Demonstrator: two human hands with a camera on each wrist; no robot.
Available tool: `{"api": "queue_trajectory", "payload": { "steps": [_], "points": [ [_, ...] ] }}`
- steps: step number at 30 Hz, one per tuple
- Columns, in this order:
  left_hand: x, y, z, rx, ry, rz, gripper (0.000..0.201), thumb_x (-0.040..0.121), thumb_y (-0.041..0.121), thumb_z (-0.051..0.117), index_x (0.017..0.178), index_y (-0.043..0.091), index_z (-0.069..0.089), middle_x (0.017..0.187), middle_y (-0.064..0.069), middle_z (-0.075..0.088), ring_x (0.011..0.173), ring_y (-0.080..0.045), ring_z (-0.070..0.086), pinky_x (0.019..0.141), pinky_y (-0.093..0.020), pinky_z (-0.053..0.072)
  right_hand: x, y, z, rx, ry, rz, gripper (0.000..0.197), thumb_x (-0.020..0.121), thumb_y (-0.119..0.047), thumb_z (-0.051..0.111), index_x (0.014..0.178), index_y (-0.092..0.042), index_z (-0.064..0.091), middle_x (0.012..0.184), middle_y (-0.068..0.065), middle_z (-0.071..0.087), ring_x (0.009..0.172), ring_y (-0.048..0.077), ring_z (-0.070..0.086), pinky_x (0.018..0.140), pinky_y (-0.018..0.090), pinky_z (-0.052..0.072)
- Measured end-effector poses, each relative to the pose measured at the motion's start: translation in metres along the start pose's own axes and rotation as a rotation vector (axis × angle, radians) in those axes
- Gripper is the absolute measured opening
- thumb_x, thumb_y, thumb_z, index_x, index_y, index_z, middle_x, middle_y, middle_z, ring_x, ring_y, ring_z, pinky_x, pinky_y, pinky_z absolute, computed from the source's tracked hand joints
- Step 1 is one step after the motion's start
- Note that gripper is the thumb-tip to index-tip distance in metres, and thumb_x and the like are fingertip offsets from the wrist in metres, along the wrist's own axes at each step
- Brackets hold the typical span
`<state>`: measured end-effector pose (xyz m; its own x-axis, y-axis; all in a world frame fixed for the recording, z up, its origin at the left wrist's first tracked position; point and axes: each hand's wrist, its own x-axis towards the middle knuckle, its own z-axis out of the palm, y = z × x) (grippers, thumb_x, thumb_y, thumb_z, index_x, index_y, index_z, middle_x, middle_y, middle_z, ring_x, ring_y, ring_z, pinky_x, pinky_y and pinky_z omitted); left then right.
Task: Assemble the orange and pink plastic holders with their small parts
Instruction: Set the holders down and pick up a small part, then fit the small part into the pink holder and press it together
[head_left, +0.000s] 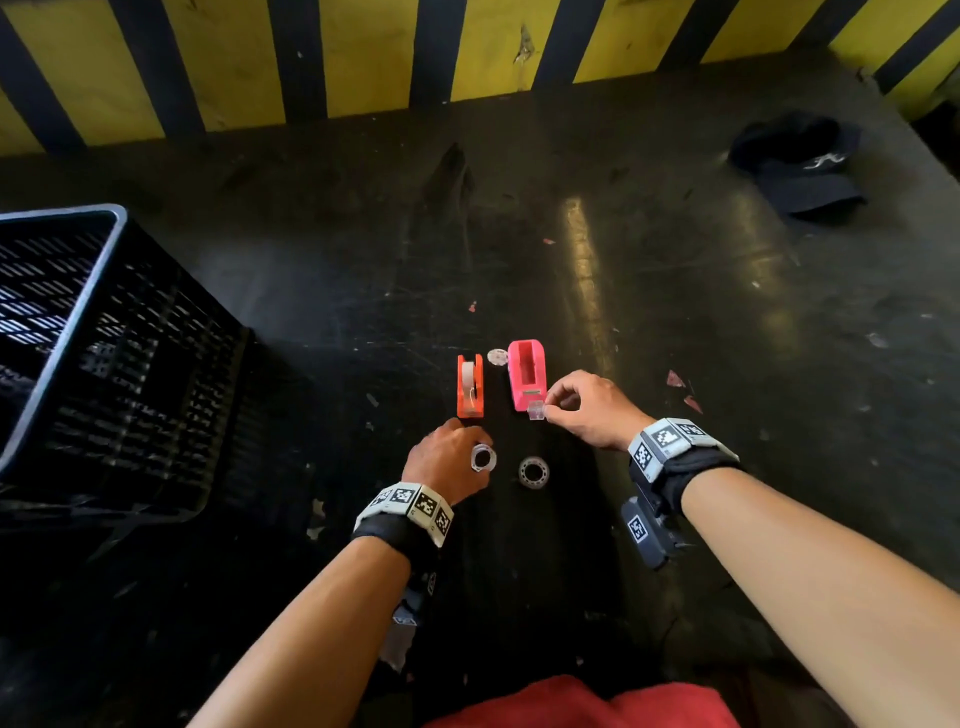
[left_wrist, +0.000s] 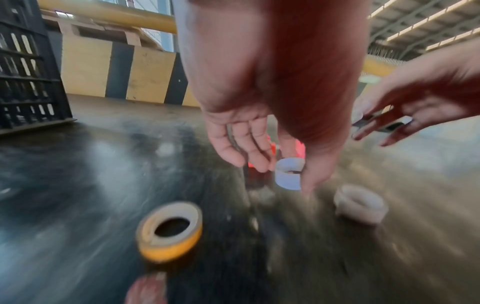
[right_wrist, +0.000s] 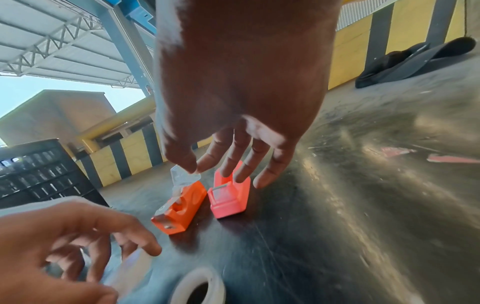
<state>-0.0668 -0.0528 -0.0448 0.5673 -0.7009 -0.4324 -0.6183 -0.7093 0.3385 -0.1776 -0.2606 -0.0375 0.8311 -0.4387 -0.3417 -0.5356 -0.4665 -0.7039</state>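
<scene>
The orange holder (head_left: 470, 387) stands on the dark table with a tape roll seated in it. Just to its right is the pink holder (head_left: 527, 374), its slot empty. My left hand (head_left: 480, 452) hovers in front of the orange holder and pinches a small clear ring (head_left: 483, 458) (left_wrist: 289, 173). My right hand (head_left: 548, 408) pinches a small clear plastic piece (head_left: 535, 410) (right_wrist: 185, 175) between thumb and forefinger, at the near end of the pink holder (right_wrist: 230, 197). A second clear ring (head_left: 533, 472) lies on the table between my hands. A little clear disc (head_left: 497, 356) lies between the holders at the back.
A black slatted crate (head_left: 104, 332) stands at the left. A dark cap (head_left: 802, 166) lies at the far right. A yellow tape roll (left_wrist: 170, 231) sits on the table under my left wrist. A yellow and black striped wall (head_left: 363, 62) bounds the far edge.
</scene>
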Motion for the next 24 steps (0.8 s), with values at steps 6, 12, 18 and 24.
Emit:
{"api": "queue_trajectory", "payload": {
  "steps": [6, 12, 18, 24],
  "points": [
    [-0.009, 0.007, 0.025, 0.122, 0.048, 0.024, 0.065, 0.085, 0.041, 0.071, 0.144, 0.029, 0.047, 0.144, -0.005, 0.048, 0.132, -0.029, 0.048, 0.108, -0.048, 0.045, -0.019, 0.017, 0.011, 0.016, 0.018, 0.004, 0.014, 0.088, -0.027, 0.077, 0.093, -0.014, 0.075, 0.106, 0.002, 0.067, 0.098, 0.019, 0.066, 0.084, 0.028, 0.05],
    [0.002, 0.039, 0.039, 0.191, -0.012, 0.249, 0.062, 0.088, 0.034, 0.069, 0.146, 0.032, 0.046, 0.146, -0.004, 0.048, 0.131, -0.029, 0.049, 0.106, -0.048, 0.046, -0.033, 0.036, 0.004, 0.002, 0.013, 0.033, 0.008, 0.089, -0.027, 0.076, 0.09, -0.02, 0.072, 0.109, 0.003, 0.067, 0.099, 0.02, 0.066, 0.086, 0.031, 0.053],
    [0.01, 0.049, 0.044, -0.09, -0.03, 0.129, 0.037, 0.09, 0.036, 0.071, 0.126, 0.028, 0.064, 0.118, -0.001, 0.069, 0.111, -0.022, 0.067, 0.095, -0.043, 0.057, -0.046, 0.048, -0.003, 0.024, -0.013, 0.047, 0.008, 0.089, -0.027, 0.075, 0.092, -0.02, 0.073, 0.11, 0.003, 0.067, 0.1, 0.02, 0.067, 0.091, 0.036, 0.056],
    [0.007, 0.041, 0.011, -0.685, -0.136, 0.079, 0.036, 0.091, 0.03, 0.076, 0.125, 0.018, 0.072, 0.119, 0.002, 0.077, 0.108, -0.006, 0.073, 0.099, -0.029, 0.058, -0.051, 0.041, -0.01, 0.092, -0.046, 0.046, 0.014, 0.091, -0.025, 0.074, 0.1, -0.014, 0.075, 0.111, 0.002, 0.07, 0.102, 0.017, 0.068, 0.078, 0.021, 0.049]
  ]
}}
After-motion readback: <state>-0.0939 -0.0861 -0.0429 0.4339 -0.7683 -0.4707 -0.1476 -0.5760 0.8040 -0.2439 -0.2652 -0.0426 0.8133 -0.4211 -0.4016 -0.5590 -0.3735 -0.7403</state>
